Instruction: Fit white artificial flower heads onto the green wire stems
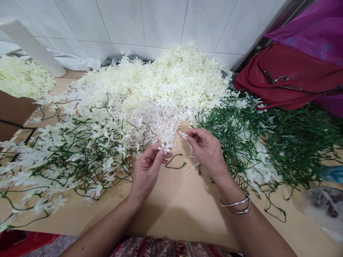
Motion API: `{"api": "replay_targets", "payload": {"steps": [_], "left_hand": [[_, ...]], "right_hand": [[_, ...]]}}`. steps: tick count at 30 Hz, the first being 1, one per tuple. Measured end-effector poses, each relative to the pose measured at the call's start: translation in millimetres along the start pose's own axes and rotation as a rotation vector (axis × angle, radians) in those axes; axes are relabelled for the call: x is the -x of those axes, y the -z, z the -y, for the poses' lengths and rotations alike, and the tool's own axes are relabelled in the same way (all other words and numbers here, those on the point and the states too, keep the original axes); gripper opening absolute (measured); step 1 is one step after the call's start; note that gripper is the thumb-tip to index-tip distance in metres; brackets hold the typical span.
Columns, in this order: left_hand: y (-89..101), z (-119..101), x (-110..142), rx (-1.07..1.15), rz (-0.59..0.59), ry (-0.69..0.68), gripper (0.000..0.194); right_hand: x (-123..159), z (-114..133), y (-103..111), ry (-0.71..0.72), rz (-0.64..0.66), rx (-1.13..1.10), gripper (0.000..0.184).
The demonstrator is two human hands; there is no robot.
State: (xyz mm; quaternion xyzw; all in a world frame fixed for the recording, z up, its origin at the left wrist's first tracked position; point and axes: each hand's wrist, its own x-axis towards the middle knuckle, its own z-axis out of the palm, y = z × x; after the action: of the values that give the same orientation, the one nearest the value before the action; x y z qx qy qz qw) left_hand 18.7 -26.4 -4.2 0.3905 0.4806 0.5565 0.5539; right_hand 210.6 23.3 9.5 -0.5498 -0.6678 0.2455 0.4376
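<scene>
Before twelve-o'clock wall tiles (163,21), left hand (147,168) pinches a likely light, soft blossom (164,148), best held centrally; right hand (208,150), white strands (183,135).

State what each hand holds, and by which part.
The left hand holds a white flower by its petal edge, thumb in front, fingers behind. The right hand pinches a small white piece; which part is gripped can't be told.

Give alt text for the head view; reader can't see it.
A person's left hand holds a white flower and the right hand a small white piece over a tan table. Heaps of pale blossoms and green stems lie beyond and beside them; a red bag is upper right.
</scene>
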Motion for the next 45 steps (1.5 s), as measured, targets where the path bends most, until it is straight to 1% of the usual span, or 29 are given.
{"api": "replay_targets", "payload": {"steps": [3,5,7,10,13,17,21,23,26,28,29,30,32,35,41,43,45], "left_hand": [[0.3,2,0,-0.002,0.006,-0.001,0.04],[0.3,2,0,-0.006,0.006,0.001,0.041],[0.0,3,0,-0.005,0.003,0.005,0.043],[-0.7,3,-1,0.006,0.003,0.013,0.044],[-1.3,2,-1,0.004,-0.006,0.015,0.043],[-1.4,1,0,-0.009,-0.008,0.011,0.042],[-1.2,2,1,-0.016,-0.002,-0.005,0.04],[-1.5,3,1,-0.026,0.006,-0.011,0.039],[-1.9,4,1,-0.033,0.007,-0.017,0.039],[-1.9,4,1,-0.024,0.009,-0.017,0.038],[-1.9,4,1,-0.019,0.008,-0.016,0.037],[-1.9,4,1,-0.016,0.007,-0.015,0.037],[-2.0,3,1,-0.019,0.003,-0.012,0.037],[-2.5,1,1,-0.027,0.0,-0.009,0.038],[-1.6,4,1,-0.03,0.016,-0.008,0.037],[-1.3,5,1,-0.031,0.017,-0.009,0.035],[-1.3,6,1,-0.029,0.018,-0.014,0.032]], "right_hand": [[1,-2,0,-0.026,-0.044,-0.073,0.016],[1,-3,0,-0.024,-0.067,-0.088,0.013],[1,-2,0,-0.001,-0.076,-0.069,0.008],[1,1,1,0.007,-0.071,-0.032,0.008],[2,5,0,-0.057,-0.03,-0.109,0.006],[3,7,-2,-0.157,0.065,-0.29,0.018],[3,9,-4,-0.181,0.094,-0.354,0.013],[4,12,-4,-0.158,0.076,-0.355,0.009],[5,20,-2,-0.036,0.03,-0.26,0.005],[7,26,-1,0.043,0.03,-0.181,0.007],[8,29,-1,0.06,0.043,-0.168,0.008],[9,31,-2,0.057,0.058,-0.175,0.009],[12,34,-6,0.007,0.076,-0.221,0.008],[16,37,-13,-0.057,0.077,-0.282,0.007],[20,39,-24,0.025,0.059,-0.235,0.01],[22,37,-27,0.046,0.05,-0.192,0.011],[25,35,-31,0.108,0.024,-0.117,0.012]]}}
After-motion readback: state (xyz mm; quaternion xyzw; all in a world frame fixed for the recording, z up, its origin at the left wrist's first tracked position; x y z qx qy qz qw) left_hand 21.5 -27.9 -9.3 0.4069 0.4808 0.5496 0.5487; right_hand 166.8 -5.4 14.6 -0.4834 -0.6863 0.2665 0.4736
